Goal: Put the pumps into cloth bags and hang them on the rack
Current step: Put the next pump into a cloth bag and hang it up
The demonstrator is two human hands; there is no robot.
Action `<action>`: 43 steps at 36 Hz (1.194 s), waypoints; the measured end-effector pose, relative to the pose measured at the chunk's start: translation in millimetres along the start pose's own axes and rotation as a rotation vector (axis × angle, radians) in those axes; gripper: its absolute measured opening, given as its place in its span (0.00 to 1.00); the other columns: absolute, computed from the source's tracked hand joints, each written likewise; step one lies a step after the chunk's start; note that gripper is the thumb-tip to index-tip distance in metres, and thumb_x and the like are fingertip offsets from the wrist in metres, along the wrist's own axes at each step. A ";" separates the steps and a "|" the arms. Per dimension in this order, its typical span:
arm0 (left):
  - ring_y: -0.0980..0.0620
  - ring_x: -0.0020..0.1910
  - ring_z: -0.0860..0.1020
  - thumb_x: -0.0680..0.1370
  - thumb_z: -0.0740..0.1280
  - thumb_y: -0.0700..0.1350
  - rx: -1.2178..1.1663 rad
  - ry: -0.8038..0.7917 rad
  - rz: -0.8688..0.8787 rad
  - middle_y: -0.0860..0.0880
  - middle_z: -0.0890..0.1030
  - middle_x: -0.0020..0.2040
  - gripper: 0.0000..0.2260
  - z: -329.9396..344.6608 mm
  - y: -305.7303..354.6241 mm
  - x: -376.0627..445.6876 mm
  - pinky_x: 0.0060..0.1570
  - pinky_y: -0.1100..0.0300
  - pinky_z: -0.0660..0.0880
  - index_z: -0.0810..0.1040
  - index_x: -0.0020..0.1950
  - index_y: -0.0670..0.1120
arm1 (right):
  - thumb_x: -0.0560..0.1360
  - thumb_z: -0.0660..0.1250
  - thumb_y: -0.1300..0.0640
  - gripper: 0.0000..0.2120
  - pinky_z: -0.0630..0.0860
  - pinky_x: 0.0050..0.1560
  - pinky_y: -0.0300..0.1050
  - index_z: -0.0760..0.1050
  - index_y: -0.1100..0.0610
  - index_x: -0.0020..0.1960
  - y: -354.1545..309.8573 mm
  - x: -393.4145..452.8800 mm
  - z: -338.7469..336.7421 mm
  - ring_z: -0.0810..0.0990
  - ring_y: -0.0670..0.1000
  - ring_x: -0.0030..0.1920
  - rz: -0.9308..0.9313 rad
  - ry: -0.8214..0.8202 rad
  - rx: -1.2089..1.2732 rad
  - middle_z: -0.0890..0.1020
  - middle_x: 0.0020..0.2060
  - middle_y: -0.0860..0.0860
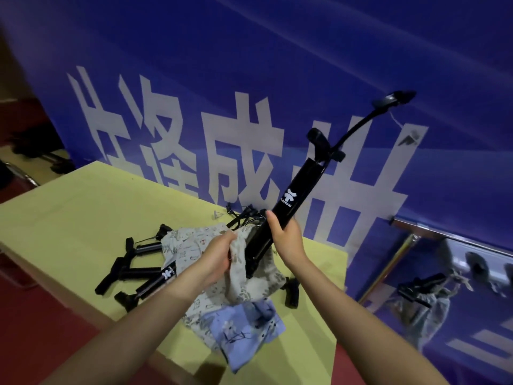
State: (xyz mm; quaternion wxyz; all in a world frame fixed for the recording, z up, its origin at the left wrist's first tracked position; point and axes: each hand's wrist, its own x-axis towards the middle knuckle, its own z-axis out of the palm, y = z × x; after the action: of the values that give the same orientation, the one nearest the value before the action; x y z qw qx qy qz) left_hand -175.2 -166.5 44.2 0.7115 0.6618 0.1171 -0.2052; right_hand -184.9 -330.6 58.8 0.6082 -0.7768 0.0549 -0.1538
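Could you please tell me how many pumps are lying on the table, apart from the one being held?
At least 3 at the table's left: one farthest back, one in the middle, one nearest. Black parts beside the cloth bags suggest more, partly hidden.

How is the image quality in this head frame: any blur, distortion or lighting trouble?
Head view: wide-angle bending curves the table edge and the banner; lighting is dim and bluish; the rack at right is soft and smeared; the pump in the right hand and the cloth bag held by the left hand stay readable; no strong glare.
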 end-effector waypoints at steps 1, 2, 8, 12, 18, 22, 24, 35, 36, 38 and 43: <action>0.42 0.52 0.77 0.76 0.61 0.50 -0.016 -0.017 0.010 0.38 0.76 0.50 0.16 0.6 4.1 -6.2 0.63 0.45 0.71 0.76 0.50 0.36 | 0.79 0.64 0.48 0.12 0.73 0.39 0.34 0.75 0.57 0.51 0.8 -2.2 3.3 0.79 0.40 0.40 -0.004 -0.002 0.007 0.79 0.39 0.44; 0.42 0.55 0.78 0.80 0.59 0.47 -0.042 -0.031 0.009 0.38 0.78 0.52 0.15 0.3 7.9 -10.3 0.64 0.47 0.71 0.77 0.52 0.36 | 0.79 0.64 0.49 0.12 0.73 0.38 0.33 0.75 0.58 0.52 0.9 -4.5 6.2 0.79 0.40 0.40 -0.009 -0.007 0.011 0.80 0.39 0.45; 0.47 0.56 0.81 0.82 0.59 0.47 -0.253 -0.159 -0.018 0.43 0.83 0.54 0.15 -9.2 15.5 -9.6 0.61 0.53 0.74 0.78 0.61 0.41 | 0.79 0.64 0.52 0.11 0.76 0.40 0.39 0.76 0.59 0.47 -0.1 -11.2 18.6 0.79 0.39 0.38 -0.036 -0.083 0.008 0.81 0.39 0.51; 0.54 0.35 0.80 0.81 0.58 0.44 -0.361 -0.138 0.006 0.47 0.82 0.37 0.10 -12.4 20.5 -5.2 0.38 0.62 0.79 0.78 0.53 0.41 | 0.79 0.65 0.52 0.09 0.78 0.42 0.39 0.78 0.57 0.46 -0.9 -18.3 23.4 0.82 0.42 0.41 -0.016 -0.191 0.031 0.83 0.40 0.51; 0.48 0.41 0.78 0.82 0.58 0.45 -0.335 -0.005 0.127 0.45 0.79 0.43 0.09 -14.0 28.8 -2.3 0.46 0.54 0.76 0.75 0.47 0.43 | 0.79 0.64 0.50 0.13 0.77 0.46 0.45 0.78 0.60 0.48 3.0 -30.1 24.9 0.82 0.50 0.43 0.001 -0.369 -0.032 0.83 0.43 0.57; 0.46 0.43 0.77 0.83 0.58 0.44 -0.263 0.037 0.278 0.46 0.79 0.39 0.12 -18.4 35.7 -2.5 0.52 0.52 0.73 0.76 0.43 0.43 | 0.79 0.64 0.46 0.15 0.74 0.44 0.45 0.74 0.58 0.44 10.1 -33.4 24.7 0.78 0.48 0.38 0.011 -0.477 -0.112 0.79 0.38 0.53; 0.49 0.40 0.78 0.82 0.59 0.45 -0.225 0.044 0.330 0.48 0.80 0.35 0.12 -18.1 38.0 -2.0 0.45 0.57 0.73 0.77 0.42 0.44 | 0.79 0.63 0.44 0.15 0.74 0.44 0.43 0.74 0.57 0.44 11.5 -33.6 24.4 0.78 0.46 0.38 -0.012 -0.524 -0.191 0.79 0.38 0.51; 0.53 0.33 0.82 0.84 0.54 0.51 -0.353 0.011 0.205 0.48 0.83 0.36 0.17 2.6 39.6 -6.1 0.36 0.59 0.77 0.79 0.47 0.45 | 0.80 0.57 0.41 0.18 0.61 0.37 0.45 0.63 0.54 0.40 1.4 -32.4 21.8 0.64 0.48 0.32 -0.154 -0.698 -0.368 0.65 0.31 0.48; 0.53 0.32 0.82 0.84 0.53 0.53 -0.367 0.005 0.212 0.49 0.83 0.35 0.19 5.9 39.3 -7.1 0.35 0.59 0.77 0.79 0.46 0.45 | 0.80 0.56 0.40 0.18 0.62 0.37 0.45 0.63 0.53 0.40 0.7 -31.9 20.0 0.64 0.48 0.32 -0.143 -0.705 -0.358 0.65 0.31 0.48; 0.52 0.33 0.83 0.82 0.51 0.60 -0.398 -0.005 0.233 0.48 0.84 0.35 0.25 11.8 39.5 -8.1 0.38 0.57 0.77 0.80 0.48 0.44 | 0.79 0.56 0.38 0.20 0.64 0.38 0.45 0.64 0.52 0.39 0.4 -30.6 15.8 0.66 0.48 0.33 -0.087 -0.706 -0.350 0.67 0.32 0.49; 0.50 0.34 0.80 0.80 0.54 0.63 -0.394 -0.028 0.246 0.44 0.82 0.40 0.28 20.2 38.9 -9.3 0.33 0.59 0.78 0.79 0.54 0.40 | 0.80 0.57 0.40 0.23 0.58 0.33 0.43 0.59 0.52 0.33 -1.6 -29.8 4.4 0.61 0.46 0.27 0.051 -0.722 -0.285 0.61 0.26 0.47</action>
State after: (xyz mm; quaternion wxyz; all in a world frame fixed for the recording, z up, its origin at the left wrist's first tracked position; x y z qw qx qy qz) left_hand -168.3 -183.7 85.0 0.8481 0.5165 0.0634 -0.0995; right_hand -212.0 -318.0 54.3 0.4781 -0.8560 -0.1227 0.1541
